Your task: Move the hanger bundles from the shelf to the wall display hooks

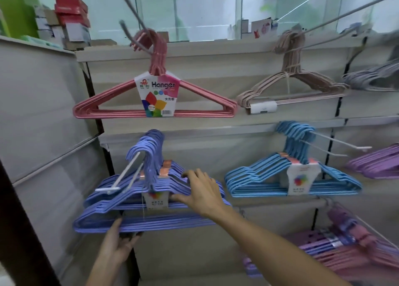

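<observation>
— Grey slatted wall panels (216,70) fill the shop corner, with glass panes above them and stacked red and white cardboard boxes (69,20) at the top left edge. What hangs on them?

— Bundles of plastic-coated wire hangers, each on a metal hook. At the upper left, a pink triangular hanger bundle (155,108) with a "Hanger" paper label; to its right, a pale beige bundle (291,87) tied with string. Lower right, a sky-blue bundle (291,182).

— And the one being handled?

— The periwinkle-blue hanger bundles (138,199) at the lower left of the wall. Their hook ends sit over a white double-prong display hook (127,173) whose tip juts out toward the camera.

— The hands?

— The right hand (203,190) grasps the bundle's right shoulder, fingers curled over the wires, thumb just beside the paper label. The left hand (117,244) reaches under the lowest bars at the left end; thumb touching them, the fingers look loosely bent, and I cannot tell whether they grip.

— Anything else?

— Purple and pink bundles (345,249) lie piled at the lower right corner.
</observation>
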